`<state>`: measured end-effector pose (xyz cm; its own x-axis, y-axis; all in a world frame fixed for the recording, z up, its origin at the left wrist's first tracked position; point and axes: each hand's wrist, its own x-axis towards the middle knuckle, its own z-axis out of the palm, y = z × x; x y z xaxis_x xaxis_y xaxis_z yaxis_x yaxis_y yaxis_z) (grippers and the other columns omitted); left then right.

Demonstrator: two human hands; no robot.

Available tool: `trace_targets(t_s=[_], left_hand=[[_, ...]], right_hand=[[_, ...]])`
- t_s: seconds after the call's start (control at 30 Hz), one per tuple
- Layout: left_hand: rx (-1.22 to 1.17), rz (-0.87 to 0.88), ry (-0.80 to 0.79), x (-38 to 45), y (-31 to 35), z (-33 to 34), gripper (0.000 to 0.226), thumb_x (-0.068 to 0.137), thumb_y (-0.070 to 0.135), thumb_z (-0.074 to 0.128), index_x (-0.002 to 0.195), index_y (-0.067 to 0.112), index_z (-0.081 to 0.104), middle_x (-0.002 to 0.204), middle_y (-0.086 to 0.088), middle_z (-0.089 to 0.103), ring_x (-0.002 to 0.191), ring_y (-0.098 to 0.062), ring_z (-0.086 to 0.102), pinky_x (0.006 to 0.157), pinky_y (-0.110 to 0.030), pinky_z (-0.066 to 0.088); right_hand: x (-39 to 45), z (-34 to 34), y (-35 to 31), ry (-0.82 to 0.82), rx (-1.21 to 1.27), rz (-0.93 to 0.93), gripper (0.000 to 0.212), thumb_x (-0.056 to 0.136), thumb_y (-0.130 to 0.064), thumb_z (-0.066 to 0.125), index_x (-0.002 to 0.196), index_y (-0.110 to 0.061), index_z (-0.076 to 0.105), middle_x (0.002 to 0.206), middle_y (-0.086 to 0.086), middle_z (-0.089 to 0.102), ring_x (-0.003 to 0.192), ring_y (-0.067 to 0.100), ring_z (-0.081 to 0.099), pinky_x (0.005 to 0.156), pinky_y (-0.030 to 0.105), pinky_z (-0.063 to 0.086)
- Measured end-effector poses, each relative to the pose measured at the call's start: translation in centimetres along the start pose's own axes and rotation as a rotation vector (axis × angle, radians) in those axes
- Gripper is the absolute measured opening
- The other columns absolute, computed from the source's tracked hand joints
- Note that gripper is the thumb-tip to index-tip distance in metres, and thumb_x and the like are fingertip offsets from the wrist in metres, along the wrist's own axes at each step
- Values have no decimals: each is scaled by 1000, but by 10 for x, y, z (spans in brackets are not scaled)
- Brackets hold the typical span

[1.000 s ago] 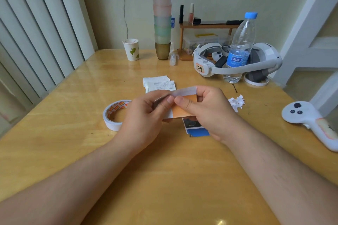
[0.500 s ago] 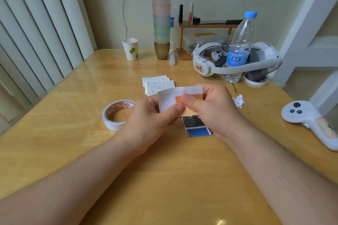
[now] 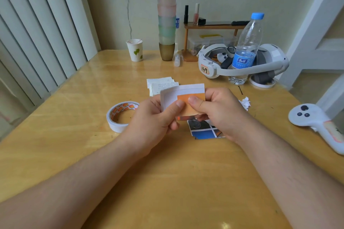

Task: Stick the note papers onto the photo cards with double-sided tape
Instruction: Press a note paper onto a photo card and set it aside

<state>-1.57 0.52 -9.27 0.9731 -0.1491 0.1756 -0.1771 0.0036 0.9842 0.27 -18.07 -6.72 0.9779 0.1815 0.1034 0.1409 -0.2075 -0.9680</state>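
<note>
— What lies along the left, by the blinds?

— Bare wood mostly. The glossy yellow wooden table (image 3: 55,145) runs open from its left edge to a white roll of double-sided tape with an orange-printed core (image 3: 121,115), lying flat just left of the hands. The near half of the table, under the forearms, is open too.

— And the card?

— Held above the middle of the table. The left hand (image 3: 154,121) pinches the white-bordered photo card with an orange picture (image 3: 183,98) at its lower left, thumb on the face; the right hand (image 3: 217,109) pinches its right side, thumb on the orange. A white strip runs along the card's top edge.

— Anything under it?

— A stack of blue and dark photo cards (image 3: 204,128) on the table, partly hidden by the right hand. Beyond the card, small white note papers with fine print (image 3: 162,84), their near edge covered by it; I cannot read them.

— Further right?

— A crumpled white paper scrap (image 3: 245,102) beside the right hand, a clear plastic water bottle with a blue cap (image 3: 245,46) inside a white headset (image 3: 242,65), and a white handheld controller (image 3: 316,122) cut off at the frame's right edge.
</note>
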Motion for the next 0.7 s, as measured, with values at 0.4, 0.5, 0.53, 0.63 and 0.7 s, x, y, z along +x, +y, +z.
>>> trace_targets(t_s=[0.4,0.5,0.53,0.63,0.7], left_hand=[[174,117,-43,0,-1,0,22,111,11,47,101,15,66,76,9,71,72,-14,62,75,-31,56],[172,117,-48,0,2,-2,13,111,13,49,111,10,61,76,5,73,68,-16,62,70,-27,53],[159,108,-45,0,3,-3,11,110,15,51,113,9,59,76,3,74,68,-16,63,70,-28,53],[84,42,-21,0,10,-4,13,108,17,54,109,4,58,75,-2,76,65,-15,67,69,-26,56],[19,-6,21,3,14,-8,13,108,16,55,105,4,61,73,-4,74,65,-16,69,69,-26,57]], right_hand=[[6,-28,-1,123,-253,-108,24,98,-22,71,77,-9,69,66,1,74,60,5,68,61,22,56],[8,-27,2,153,-281,-127,28,97,-21,73,74,-6,67,65,4,73,60,10,69,64,27,59],[8,-26,3,155,-270,-126,28,97,-21,73,72,-8,67,63,1,72,62,16,70,66,31,60],[8,-27,4,127,-192,-120,23,97,-23,72,76,-15,71,63,-2,72,69,27,72,67,34,59],[7,-31,1,97,-114,-112,20,94,-33,71,82,-18,74,68,1,74,63,18,68,65,28,56]])
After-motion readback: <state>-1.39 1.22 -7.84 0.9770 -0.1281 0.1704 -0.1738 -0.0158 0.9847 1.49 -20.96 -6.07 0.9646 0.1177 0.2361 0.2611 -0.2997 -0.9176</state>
